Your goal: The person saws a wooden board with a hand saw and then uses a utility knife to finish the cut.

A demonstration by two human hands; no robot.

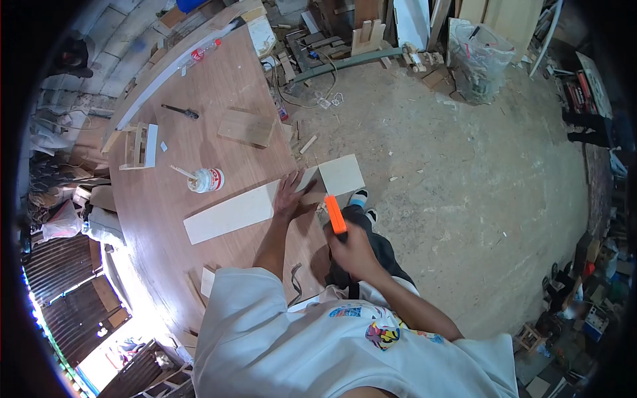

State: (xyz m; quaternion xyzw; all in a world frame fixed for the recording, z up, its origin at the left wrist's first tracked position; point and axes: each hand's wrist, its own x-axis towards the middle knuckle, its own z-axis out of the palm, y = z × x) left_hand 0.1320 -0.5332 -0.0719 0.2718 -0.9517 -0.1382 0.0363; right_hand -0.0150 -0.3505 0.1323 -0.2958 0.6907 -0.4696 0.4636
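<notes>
A long pale board [232,213] lies across the table edge, its far end [342,175] jutting out over the floor. My left hand [288,197] rests on top of the board near that edge, fingers spread. In my right hand [353,252] is a handsaw [336,214], gripped by its orange handle. Its blade shows only as a thin edge-on line at the overhanging part of the board, so its depth in the wood cannot be told. A white jar [206,180] with a stick in it stands beyond the board.
On the wooden table [166,212] are a wood block [246,127], a dark tool [180,111], a small wooden frame [139,146] and a plastic bottle [202,52]. A bag of scraps [481,63] and lumber stand at the back; offcuts lie on the concrete floor [458,192].
</notes>
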